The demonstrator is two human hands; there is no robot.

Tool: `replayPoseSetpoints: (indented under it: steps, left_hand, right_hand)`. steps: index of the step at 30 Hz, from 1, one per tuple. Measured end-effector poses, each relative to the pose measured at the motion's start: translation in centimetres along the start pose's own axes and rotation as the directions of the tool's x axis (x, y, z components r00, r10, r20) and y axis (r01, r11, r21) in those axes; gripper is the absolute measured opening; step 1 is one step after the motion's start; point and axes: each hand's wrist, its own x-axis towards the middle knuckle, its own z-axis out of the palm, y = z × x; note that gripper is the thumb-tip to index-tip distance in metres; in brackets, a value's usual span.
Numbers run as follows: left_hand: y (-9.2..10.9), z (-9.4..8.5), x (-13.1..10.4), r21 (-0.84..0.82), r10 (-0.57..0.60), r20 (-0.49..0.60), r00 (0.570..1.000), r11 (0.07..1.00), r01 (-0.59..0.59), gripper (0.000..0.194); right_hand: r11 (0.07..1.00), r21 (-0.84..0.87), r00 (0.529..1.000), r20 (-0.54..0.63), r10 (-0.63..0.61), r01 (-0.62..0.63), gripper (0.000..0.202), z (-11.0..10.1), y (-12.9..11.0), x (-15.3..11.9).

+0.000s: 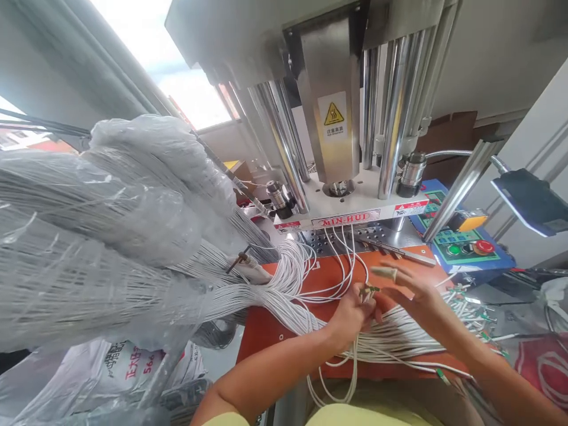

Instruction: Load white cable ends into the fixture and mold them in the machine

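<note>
My left hand (354, 312) is closed around a few white cables, whose small yellow-green ends (368, 291) stick up past the fingertips. Loops of these cables (354, 370) hang below the hand over the front edge of the work surface. To the right, my right hand (412, 290) is held with its fingers stretched out and apart, and nothing shows in it. A pale cover wraps one of its fingertips. Beneath both hands, a thick bundle of white cables (394, 340) runs across the orange work surface (266, 340) towards green-tipped ends (474, 310) on the right.
A press machine (346, 218) stands behind the hands, with three or so cables running under its plate. Metal bars (399, 251) lie before it. At right are a control box (461, 239) and a lamp (530, 198). Plastic-wrapped cable bundles (133, 236) fill the left.
</note>
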Motion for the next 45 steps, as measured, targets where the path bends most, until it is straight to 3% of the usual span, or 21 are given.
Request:
replayPoseSetpoints:
  steps: [1,3,5,7,12,15,18,20,24,27,31,35,37,42,45]
  left_hand:
    - [0.0,-0.1,0.3,-0.001,0.011,-0.018,1.000,1.000,-0.011,0.046]
    - [0.2,-0.4,0.8,0.013,0.008,-0.015,1.000,1.000,-0.008,0.046]
    - [0.4,-0.5,1.3,0.040,0.004,0.006,1.000,0.999,-0.004,0.044]
    - [0.5,-0.4,1.7,0.049,0.012,0.000,1.000,0.999,-0.012,0.042]
    - [0.9,-0.2,2.3,0.076,0.029,-0.060,0.998,0.997,-0.024,0.039]
    - [1.1,0.0,2.2,0.111,0.042,-0.048,0.998,0.993,-0.036,0.035]
    - [1.2,0.2,2.1,0.123,0.035,-0.018,0.999,0.992,-0.032,0.036]
    - [1.1,0.3,2.0,0.117,0.007,0.005,1.000,0.993,-0.008,0.037]
    - [1.1,0.5,1.8,0.133,0.036,-0.010,0.999,0.991,-0.034,0.034]
    - [1.3,0.8,1.5,0.166,0.078,-0.055,0.995,0.984,-0.068,0.035]
    - [1.8,1.7,0.8,0.205,0.108,-0.017,0.994,0.973,-0.102,0.034]
    - [1.9,2.2,0.7,0.205,0.092,-0.030,0.995,0.975,-0.084,0.029]
    - [1.8,2.2,0.8,0.263,0.093,-0.058,0.994,0.962,-0.075,0.028]
    - [1.9,2.5,1.3,0.507,0.135,-0.131,0.982,0.860,-0.050,0.024]
    - [2.0,3.0,1.8,0.629,0.189,-0.118,0.975,0.774,-0.074,0.019]
  right_hand:
    - [0.987,-0.160,0.997,-0.074,-0.021,0.009,0.040,-1.1,1.7,0.9]
    - [0.886,-0.460,0.995,-0.096,0.012,-0.055,0.045,-3.0,5.2,2.9]
    - [0.764,-0.642,0.995,0.019,0.102,-0.066,0.033,-4.2,7.8,4.5]
    - [0.695,-0.719,0.970,0.150,0.190,-0.025,0.023,-4.7,9.0,5.5]
    - [0.711,-0.703,0.929,0.243,0.280,-0.030,0.016,-4.9,6.8,5.4]
    - [0.825,-0.499,0.833,0.314,0.456,-0.264,0.019,-4.8,4.7,4.4]
    - [0.830,-0.189,0.736,0.390,0.554,-0.524,0.019,-4.3,3.3,3.0]
    - [0.826,-0.090,0.743,0.393,0.542,-0.556,0.015,-3.8,3.0,2.0]
    - [0.862,0.008,0.817,0.326,0.477,-0.506,0.013,-2.7,2.9,0.3]
    - [0.828,0.101,0.796,0.362,0.485,-0.551,0.015,-1.9,3.0,-0.2]
    - [0.778,0.187,0.778,0.361,0.514,-0.600,0.016,-1.3,3.3,-0.2]
    - [0.847,0.118,0.842,0.245,0.481,-0.518,0.014,-1.1,3.7,-0.3]
    - [0.873,0.091,0.866,0.208,0.455,-0.480,0.014,-1.2,3.8,-0.3]
    - [0.841,0.177,0.850,0.249,0.464,-0.511,0.011,-1.3,3.8,-0.3]
    - [0.870,0.189,0.882,0.230,0.412,-0.456,0.006,-1.3,4.0,-0.3]
